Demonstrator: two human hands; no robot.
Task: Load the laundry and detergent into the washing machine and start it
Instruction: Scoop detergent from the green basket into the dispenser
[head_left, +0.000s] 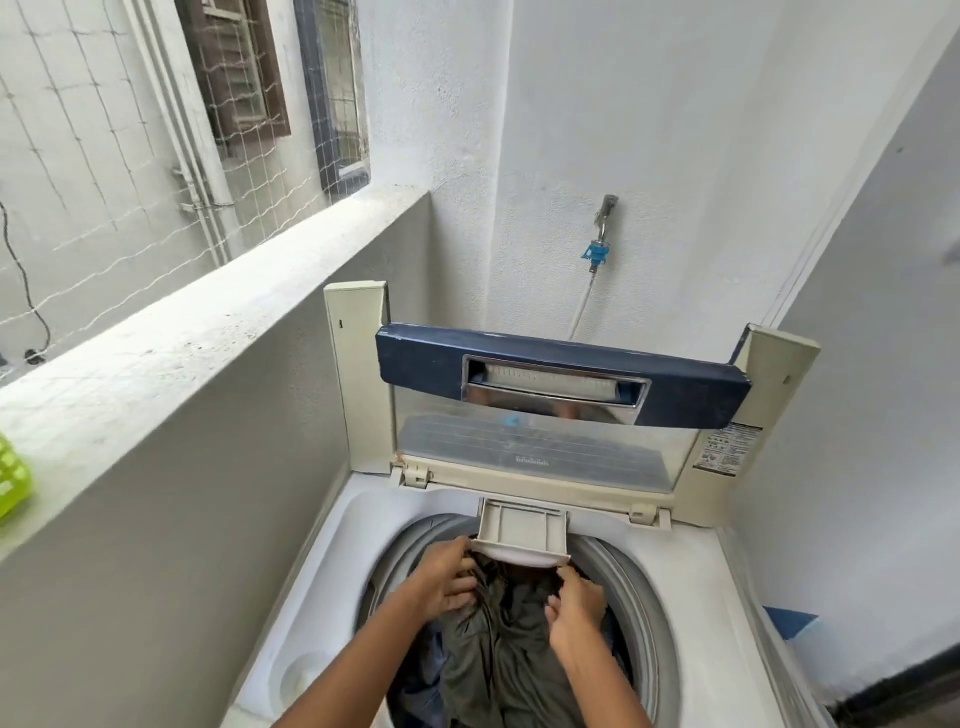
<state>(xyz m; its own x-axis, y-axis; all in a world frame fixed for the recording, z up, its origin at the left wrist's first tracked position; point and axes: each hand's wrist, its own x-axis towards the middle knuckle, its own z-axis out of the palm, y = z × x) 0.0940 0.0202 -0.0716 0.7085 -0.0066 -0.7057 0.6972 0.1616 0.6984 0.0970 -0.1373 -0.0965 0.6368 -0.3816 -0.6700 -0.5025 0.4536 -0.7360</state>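
Pressing down into the drum (644, 587) at lower centre of the head view: left hand (441, 574) and right hand (574, 605), both reaching in from the bottom edge. Left hand curled, fingers bunched in the dark folds of the laundry (498, 644) just under the drawer (519, 527). Right hand also curled, thumb and fingers pinching a fold a little lower and to the right. Between and below both hands, a grey-green garment, with blue cloth showing at lower left of the opening.

Soft, limp, light by the look; no stiffness to push against, so likely to spring back unless pressed flat. Best taken by a gathered handful of fabric, not by an edge. Risk of a fold riding up over the rim or catching the drawer, which juts out over the back of the opening.

Lid (561, 374) standing raised at centre frame. No detergent in sight; drawer contents not readable. Loading judged nearly done, detergent and start yet to come.
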